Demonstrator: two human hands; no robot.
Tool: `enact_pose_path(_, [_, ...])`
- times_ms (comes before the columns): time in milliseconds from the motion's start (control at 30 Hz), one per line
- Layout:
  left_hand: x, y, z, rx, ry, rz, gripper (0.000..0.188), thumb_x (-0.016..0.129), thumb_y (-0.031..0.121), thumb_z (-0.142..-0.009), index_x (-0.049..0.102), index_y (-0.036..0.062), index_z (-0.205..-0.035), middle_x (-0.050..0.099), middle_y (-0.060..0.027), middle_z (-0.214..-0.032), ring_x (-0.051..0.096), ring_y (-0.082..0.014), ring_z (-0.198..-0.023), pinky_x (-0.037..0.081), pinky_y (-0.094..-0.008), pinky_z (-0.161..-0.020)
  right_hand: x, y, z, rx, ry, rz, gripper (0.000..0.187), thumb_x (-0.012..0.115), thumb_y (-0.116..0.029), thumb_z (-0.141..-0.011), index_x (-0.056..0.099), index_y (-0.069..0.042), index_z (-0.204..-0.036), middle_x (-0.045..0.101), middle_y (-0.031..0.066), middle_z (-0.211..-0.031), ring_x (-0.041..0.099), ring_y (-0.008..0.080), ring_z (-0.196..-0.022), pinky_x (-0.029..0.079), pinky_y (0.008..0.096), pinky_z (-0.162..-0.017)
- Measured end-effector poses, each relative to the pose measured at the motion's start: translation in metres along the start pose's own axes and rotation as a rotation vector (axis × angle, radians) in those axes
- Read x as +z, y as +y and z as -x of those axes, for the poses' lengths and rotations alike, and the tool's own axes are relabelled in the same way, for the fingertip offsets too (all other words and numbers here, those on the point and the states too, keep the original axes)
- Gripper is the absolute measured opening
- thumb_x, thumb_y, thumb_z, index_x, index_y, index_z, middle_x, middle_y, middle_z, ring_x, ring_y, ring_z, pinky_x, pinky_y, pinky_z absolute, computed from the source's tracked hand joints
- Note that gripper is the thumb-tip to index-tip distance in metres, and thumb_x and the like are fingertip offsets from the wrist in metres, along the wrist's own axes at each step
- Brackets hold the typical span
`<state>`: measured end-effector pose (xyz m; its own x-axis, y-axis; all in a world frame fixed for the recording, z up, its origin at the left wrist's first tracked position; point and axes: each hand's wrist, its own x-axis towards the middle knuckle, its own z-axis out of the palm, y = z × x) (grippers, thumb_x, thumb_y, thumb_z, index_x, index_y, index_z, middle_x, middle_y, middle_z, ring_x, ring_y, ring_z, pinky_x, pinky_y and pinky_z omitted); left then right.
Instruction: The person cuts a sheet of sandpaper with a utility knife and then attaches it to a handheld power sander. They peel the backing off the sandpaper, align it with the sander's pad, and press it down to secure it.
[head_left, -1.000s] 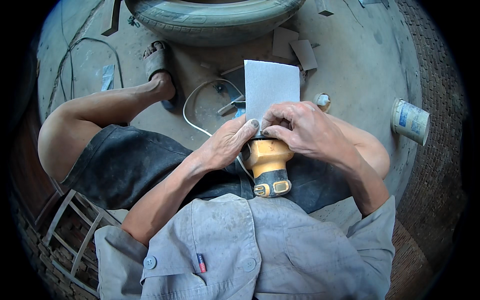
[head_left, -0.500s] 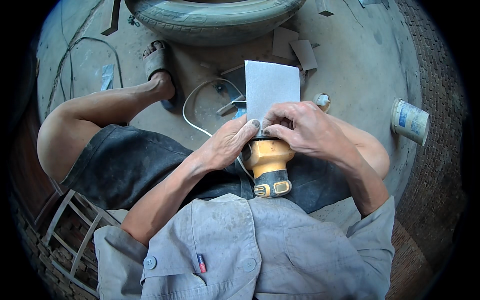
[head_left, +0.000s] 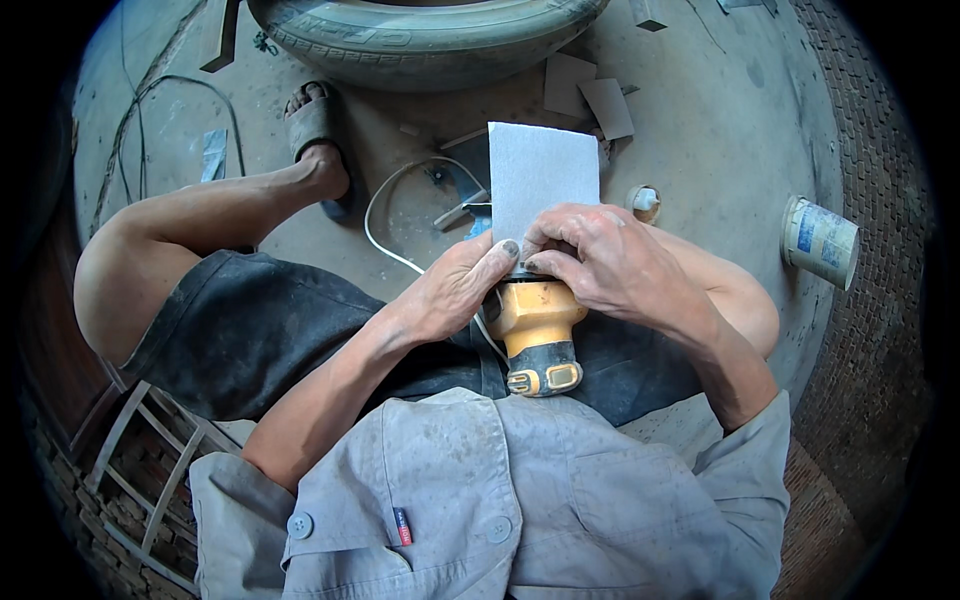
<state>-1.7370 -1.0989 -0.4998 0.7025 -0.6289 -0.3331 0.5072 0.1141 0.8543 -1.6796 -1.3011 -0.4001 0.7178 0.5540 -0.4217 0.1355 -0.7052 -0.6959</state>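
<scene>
A yellow-and-black power sander [head_left: 540,315] rests in my lap, its rounded end toward me. Standing up from its far end is a pale sheet of sandpaper [head_left: 545,175], whose lower edge meets the sander's dark base. My left hand [head_left: 455,285] is closed at the sheet's lower left corner, thumb on the paper and the other fingers hidden behind. From the right, my right hand [head_left: 600,255] pinches the sheet's lower edge, with thumb and curled fingertips close beside my left thumb. The sander's body is partly covered by both hands.
A large tyre [head_left: 430,50] lies beyond my feet, with loose sheet pieces [head_left: 605,108] beside it. A white cable [head_left: 370,215] loops left of the sander. On the right are a small open container [head_left: 646,205] and a tipped white bucket [head_left: 822,243]. A metal frame [head_left: 150,470] stands lower left.
Both hands keep their hold on the sheet; only a very slight shift of my right hand's fingers shows.
</scene>
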Motion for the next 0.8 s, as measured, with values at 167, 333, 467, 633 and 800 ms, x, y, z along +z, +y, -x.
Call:
enact_pose_path(167, [0.003, 0.001, 0.000, 0.029, 0.019, 0.044, 0.042, 0.037, 0.035, -0.112, 0.054, -0.0015, -0.124, 0.060, -0.0100, -0.108, 0.050, -0.0148, -0.098, 0.044, -0.0326, -0.092, 0.005, 0.004, 0.003, -0.095, 0.065, 0.019, 0.012, 0.066, -0.010, -0.089, 0.065, 0.001, -0.094, 0.069, 0.0189, -0.087, 0.068, 0.0364, -0.084, 0.052, 0.0432, -0.077])
enact_pose_path(333, [0.003, -0.002, -0.001, 0.015, 0.026, 0.026, 0.042, 0.036, 0.034, -0.112, 0.053, -0.0021, -0.125, 0.060, -0.0095, -0.108, 0.051, -0.0156, -0.100, 0.044, -0.0330, -0.094, -0.002, -0.006, 0.009, -0.113, 0.178, -0.015, 0.010, 0.067, -0.005, -0.088, 0.064, 0.000, -0.096, 0.069, 0.0187, -0.087, 0.068, 0.0365, -0.083, 0.052, 0.0421, -0.075])
enact_pose_path(467, [-0.001, 0.005, 0.000, -0.050, 0.002, -0.038, 0.042, 0.037, 0.032, -0.111, 0.053, -0.0022, -0.130, 0.061, -0.0103, -0.113, 0.052, -0.0154, -0.104, 0.044, -0.0326, -0.096, -0.003, 0.006, 0.011, -0.182, 0.136, -0.024, 0.009, 0.067, -0.003, -0.087, 0.067, 0.001, -0.096, 0.070, 0.0190, -0.088, 0.068, 0.0356, -0.081, 0.053, 0.0408, -0.074])
enact_pose_path(633, [0.001, 0.012, 0.002, -0.069, 0.051, -0.084, 0.048, 0.046, 0.041, -0.109, 0.056, 0.0003, -0.134, 0.064, -0.0038, -0.111, 0.055, -0.0101, -0.098, 0.047, -0.0292, -0.087, -0.004, -0.001, 0.010, -0.057, 0.120, -0.069, 0.010, 0.068, -0.006, -0.087, 0.070, 0.002, -0.093, 0.071, 0.0194, -0.086, 0.069, 0.0354, -0.077, 0.054, 0.0396, -0.071])
enact_pose_path(800, [-0.001, 0.012, 0.004, -0.107, 0.061, -0.085, 0.043, 0.050, 0.037, -0.108, 0.060, 0.0000, -0.128, 0.063, -0.0018, -0.105, 0.054, -0.0083, -0.092, 0.048, -0.0290, -0.081, -0.003, 0.003, 0.006, -0.123, 0.103, -0.059, 0.011, 0.069, -0.008, -0.087, 0.070, 0.002, -0.093, 0.071, 0.0194, -0.086, 0.069, 0.0356, -0.077, 0.054, 0.0403, -0.071])
